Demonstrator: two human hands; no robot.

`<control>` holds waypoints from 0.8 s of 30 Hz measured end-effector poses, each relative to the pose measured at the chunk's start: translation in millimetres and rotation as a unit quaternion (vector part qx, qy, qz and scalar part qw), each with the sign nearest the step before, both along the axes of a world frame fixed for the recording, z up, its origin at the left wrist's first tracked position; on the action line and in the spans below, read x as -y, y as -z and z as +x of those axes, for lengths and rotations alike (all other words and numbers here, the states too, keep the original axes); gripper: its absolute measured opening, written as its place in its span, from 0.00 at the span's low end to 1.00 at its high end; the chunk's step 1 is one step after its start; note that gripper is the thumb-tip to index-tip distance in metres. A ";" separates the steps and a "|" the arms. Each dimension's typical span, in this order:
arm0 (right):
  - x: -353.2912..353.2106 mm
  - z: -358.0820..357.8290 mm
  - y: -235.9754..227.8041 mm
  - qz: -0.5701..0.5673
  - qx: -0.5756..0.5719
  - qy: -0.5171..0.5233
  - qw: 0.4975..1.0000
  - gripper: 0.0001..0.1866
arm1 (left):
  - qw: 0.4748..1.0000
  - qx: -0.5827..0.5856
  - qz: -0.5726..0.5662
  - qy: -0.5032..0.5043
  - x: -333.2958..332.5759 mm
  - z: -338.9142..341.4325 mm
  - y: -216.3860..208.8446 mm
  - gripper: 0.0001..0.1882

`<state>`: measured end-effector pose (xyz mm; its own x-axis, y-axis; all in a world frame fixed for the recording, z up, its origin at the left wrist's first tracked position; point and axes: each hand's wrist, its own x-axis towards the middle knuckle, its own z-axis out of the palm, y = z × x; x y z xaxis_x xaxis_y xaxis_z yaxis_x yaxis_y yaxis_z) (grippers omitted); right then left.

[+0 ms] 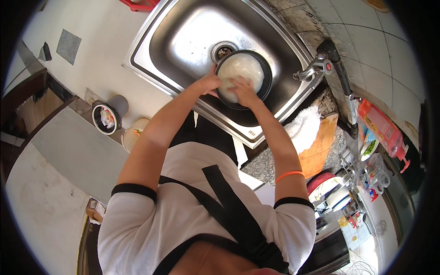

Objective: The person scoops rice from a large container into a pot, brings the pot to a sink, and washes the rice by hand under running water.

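Scene bright; strong glare on sink (183,55), upper ctr., w/ near-white patch low R. Fisheye distort. bends wall tiles (362,50); black vignette L/R + corners. Detail soft nr. edges.

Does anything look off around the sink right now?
Yes, slightly: bits of debris seem to be sitting in the drain of the sink, beside the pot. They look odd against the bare steel and might slow the draining. Nothing else there stands out.
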<state>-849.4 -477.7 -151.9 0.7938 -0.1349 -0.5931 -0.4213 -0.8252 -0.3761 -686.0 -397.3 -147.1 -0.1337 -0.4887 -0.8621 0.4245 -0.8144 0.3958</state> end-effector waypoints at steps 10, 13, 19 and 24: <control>10.2 17.8 -4.8 -0.096 0.222 0.171 0.955 0.26 | 0.996 -0.021 0.003 -0.090 -4.1 2.4 -42.4 0.39; 6.6 36.6 -17.1 -0.142 0.210 0.139 0.957 0.25 | 0.996 0.002 -0.011 -0.090 -8.0 10.5 -67.1 0.38; -4.8 82.2 -56.2 -0.085 0.270 0.147 0.948 0.23 | 0.996 0.065 -0.020 -0.054 -18.7 43.3 -131.9 0.38; -5.9 98.6 -74.4 -0.089 0.421 0.158 0.889 0.12 | 0.996 0.069 -0.017 -0.055 -35.5 73.5 -157.9 0.47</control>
<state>-750.9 -471.8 -77.5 0.8524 -0.4613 0.2463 -0.2727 -0.7940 -0.5433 -612.5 -361.8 10.8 0.0411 -0.5232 -0.8512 0.4508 -0.7506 0.4831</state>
